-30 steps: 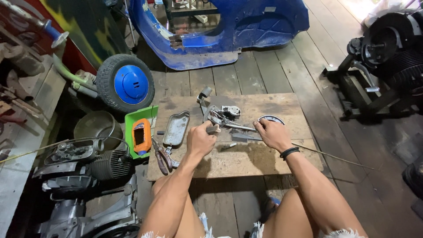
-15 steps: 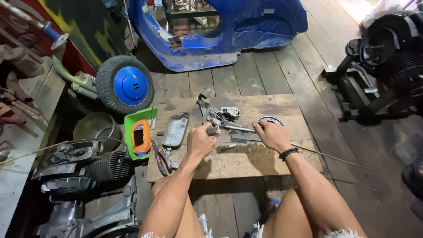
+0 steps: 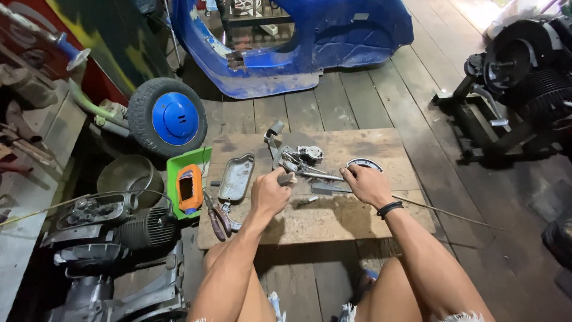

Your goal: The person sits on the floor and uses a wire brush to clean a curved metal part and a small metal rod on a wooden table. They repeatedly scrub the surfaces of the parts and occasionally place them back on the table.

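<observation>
Near half of wooden board [image 3: 333, 217] bare: open passage. Metal parts cluster [image 3: 301, 161] crowds board centre, between left hand [image 3: 269, 192] and right hand [image 3: 367, 185]. Grey tray [image 3: 236, 177], pliers [image 3: 219, 216] block left edge. Thin rod [image 3: 447, 213] crosses right corner.

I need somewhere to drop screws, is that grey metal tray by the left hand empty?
Looks empty: the grey metal tray lies flat on the wooden board, its dished inside bare.
</observation>
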